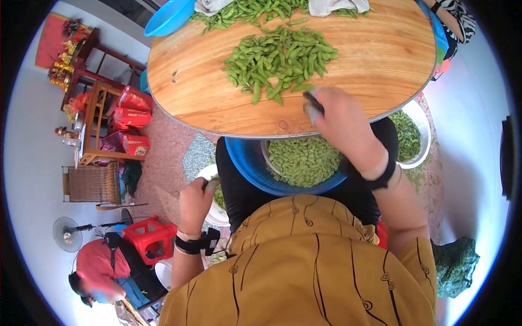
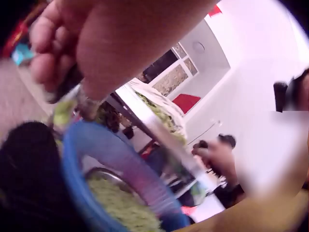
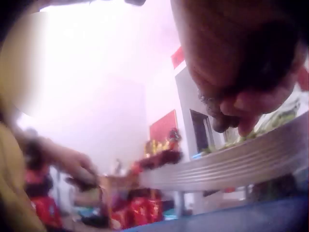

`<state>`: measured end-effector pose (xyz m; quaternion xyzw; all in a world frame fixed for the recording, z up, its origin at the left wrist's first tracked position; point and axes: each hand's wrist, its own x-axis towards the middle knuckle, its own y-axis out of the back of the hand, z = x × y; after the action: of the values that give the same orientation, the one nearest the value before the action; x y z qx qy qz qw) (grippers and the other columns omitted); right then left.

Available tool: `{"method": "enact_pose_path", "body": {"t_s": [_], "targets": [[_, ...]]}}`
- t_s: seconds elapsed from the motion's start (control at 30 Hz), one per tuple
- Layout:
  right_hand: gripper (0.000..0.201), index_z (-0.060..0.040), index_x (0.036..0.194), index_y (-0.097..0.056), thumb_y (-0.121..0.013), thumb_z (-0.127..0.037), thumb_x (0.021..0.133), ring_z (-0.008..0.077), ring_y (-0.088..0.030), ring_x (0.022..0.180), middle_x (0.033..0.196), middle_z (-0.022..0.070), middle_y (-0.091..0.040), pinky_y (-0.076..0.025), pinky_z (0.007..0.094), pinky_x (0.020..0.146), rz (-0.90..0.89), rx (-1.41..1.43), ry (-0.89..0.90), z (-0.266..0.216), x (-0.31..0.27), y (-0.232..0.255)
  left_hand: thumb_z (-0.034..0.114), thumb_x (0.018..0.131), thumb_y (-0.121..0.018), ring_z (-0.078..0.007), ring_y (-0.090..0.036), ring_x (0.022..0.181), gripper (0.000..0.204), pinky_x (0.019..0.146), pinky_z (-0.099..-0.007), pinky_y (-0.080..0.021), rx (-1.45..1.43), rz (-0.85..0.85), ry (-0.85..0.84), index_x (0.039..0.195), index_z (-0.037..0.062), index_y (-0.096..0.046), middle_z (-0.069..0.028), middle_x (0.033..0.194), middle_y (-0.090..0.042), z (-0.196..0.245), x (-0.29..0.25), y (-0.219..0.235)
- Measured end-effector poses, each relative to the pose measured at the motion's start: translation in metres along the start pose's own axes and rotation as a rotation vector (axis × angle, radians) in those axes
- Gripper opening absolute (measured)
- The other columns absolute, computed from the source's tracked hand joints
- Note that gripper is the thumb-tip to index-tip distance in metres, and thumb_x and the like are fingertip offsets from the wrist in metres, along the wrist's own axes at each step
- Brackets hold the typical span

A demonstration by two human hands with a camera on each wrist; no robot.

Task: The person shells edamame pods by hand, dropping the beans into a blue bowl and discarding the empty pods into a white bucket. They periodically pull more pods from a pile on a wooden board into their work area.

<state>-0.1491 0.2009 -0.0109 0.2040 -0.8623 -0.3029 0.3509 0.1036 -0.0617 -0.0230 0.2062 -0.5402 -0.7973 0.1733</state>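
My right hand (image 1: 345, 122) is over the wooden table's near edge, just beside a heap of green pods (image 1: 283, 60); its fingers are loosely bent, with dark and grey coverings on the digits, and no held pod shows. Down at the left, my left hand (image 1: 196, 204) hangs beside a white bowl (image 1: 209, 173) containing green matter. In the left wrist view its fingers (image 2: 43, 70) are bent, with a blurred green shape (image 2: 63, 113) below them; whether they hold it is unclear. Shelled beans (image 1: 304, 163) fill a container inside a blue basin (image 1: 244, 168) on the lap.
More pods (image 1: 250, 10), pale cloths and a blue bowl (image 1: 169, 19) are at the table's far side. A white basket of green matter (image 1: 408, 136) stands right. Another person (image 1: 100, 261) sits lower left near a red stool (image 1: 149, 239); someone's arm shows at upper right.
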Motion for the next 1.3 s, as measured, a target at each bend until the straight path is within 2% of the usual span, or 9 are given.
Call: {"method": "enact_pose_path", "body": {"t_s": [0.17, 0.37, 0.43, 0.57, 0.7, 0.77, 0.93, 1.23, 1.3], "targets": [[0.010, 0.0004, 0.082, -0.055, -0.060, -0.007, 0.077, 0.0400, -0.060, 0.073, 0.075, 0.0210, -0.059, -0.049, 0.0472, 0.063, 0.072, -0.207, -0.036, 0.009, 0.023, -0.011, 0.029, 0.080, -0.071, -0.0381, -0.064, 0.071, 0.030, 0.060, -0.0444, -0.049, 0.297, 0.150, 0.132, 0.080, 0.0006, -0.061, -0.0195, 0.076, -0.065, -0.007, -0.019, 0.010], [0.015, 0.0006, 0.078, -0.057, -0.062, -0.013, 0.079, 0.0294, -0.062, 0.060, 0.065, 0.0163, -0.060, -0.047, 0.0392, 0.054, -0.005, 0.035, -0.020, 0.001, 0.013, 0.011, 0.006, 0.083, -0.064, -0.0333, -0.064, 0.074, 0.011, 0.066, -0.0368, -0.051, -0.242, 0.258, -0.421, 0.093, 0.0020, -0.064, -0.0156, 0.081, -0.065, 0.086, 0.007, 0.023], [0.021, -0.0001, 0.081, -0.060, -0.065, -0.020, 0.083, 0.0136, -0.055, 0.051, 0.061, 0.0059, -0.057, -0.043, 0.0302, 0.049, -0.404, 0.510, -0.502, -0.021, 0.008, 0.038, 0.002, 0.083, -0.060, -0.0228, -0.063, 0.082, 0.026, 0.071, -0.0308, -0.051, -0.221, 0.202, -0.619, 0.109, 0.0015, -0.062, -0.0141, 0.092, -0.064, 0.114, 0.022, 0.023], [0.022, -0.0014, 0.085, -0.063, -0.065, -0.023, 0.086, 0.0054, -0.048, 0.051, 0.060, -0.0008, -0.053, -0.039, 0.0244, 0.047, -0.497, 0.734, -0.501, -0.033, -0.011, 0.056, 0.002, 0.087, -0.057, -0.0176, -0.059, 0.076, 0.030, 0.067, -0.0267, -0.047, -0.364, -0.119, -0.857, 0.117, 0.0011, -0.056, -0.0086, 0.094, -0.063, 0.152, 0.043, 0.015], [0.020, -0.0017, 0.096, -0.063, -0.064, -0.019, 0.086, 0.0053, -0.049, 0.052, 0.065, -0.0011, -0.057, -0.040, 0.0222, 0.048, -0.410, 0.733, -0.597, -0.038, -0.024, 0.056, 0.001, 0.090, -0.053, -0.0112, -0.054, 0.069, 0.027, 0.063, -0.0236, -0.045, -0.699, -0.402, -0.774, 0.117, 0.0012, -0.055, -0.0038, 0.090, -0.063, 0.161, 0.053, 0.001], [0.028, -0.0011, 0.113, -0.058, -0.060, -0.016, 0.089, 0.0063, -0.050, 0.051, 0.073, 0.0009, -0.062, -0.041, 0.0219, 0.048, -0.253, 0.786, -0.595, -0.046, -0.030, 0.052, -0.001, 0.088, -0.051, -0.0072, -0.052, 0.068, 0.019, 0.060, -0.0227, -0.044, -1.152, -0.588, -0.308, 0.106, 0.0014, -0.058, -0.0025, 0.081, -0.059, 0.164, 0.054, 0.001], [0.043, -0.0019, 0.127, -0.050, -0.050, -0.001, 0.085, 0.0074, -0.056, 0.055, 0.082, 0.0052, -0.066, -0.046, 0.0230, 0.051, -0.334, 0.689, -0.475, -0.047, -0.032, 0.041, 0.000, 0.090, -0.051, -0.0023, -0.048, 0.068, 0.016, 0.058, -0.0181, -0.039, -1.278, -0.571, -0.249, 0.104, 0.0024, -0.059, 0.0033, 0.080, -0.057, 0.160, 0.063, -0.009], [0.044, -0.0037, 0.126, -0.054, -0.049, 0.002, 0.083, 0.0055, -0.054, 0.056, 0.081, -0.0013, -0.063, -0.043, 0.0199, 0.049, -0.466, 0.807, -0.589, -0.042, -0.020, 0.035, -0.003, 0.087, -0.049, -0.0032, -0.046, 0.066, 0.015, 0.057, -0.0205, -0.039, -1.196, -0.513, -0.286, 0.096, 0.0018, -0.059, 0.0032, 0.077, -0.056, 0.150, 0.072, -0.020], [0.041, -0.0041, 0.126, -0.054, -0.049, 0.000, 0.086, 0.0048, -0.051, 0.055, 0.080, -0.0012, -0.062, -0.041, 0.0196, 0.048, -0.452, 0.801, -0.596, -0.044, -0.017, 0.031, -0.007, 0.087, -0.040, -0.0050, -0.047, 0.062, 0.034, 0.056, -0.0197, -0.040, -0.784, -0.254, -0.701, 0.114, 0.0003, -0.058, -0.0010, 0.080, -0.061, 0.145, 0.079, -0.020]]}}
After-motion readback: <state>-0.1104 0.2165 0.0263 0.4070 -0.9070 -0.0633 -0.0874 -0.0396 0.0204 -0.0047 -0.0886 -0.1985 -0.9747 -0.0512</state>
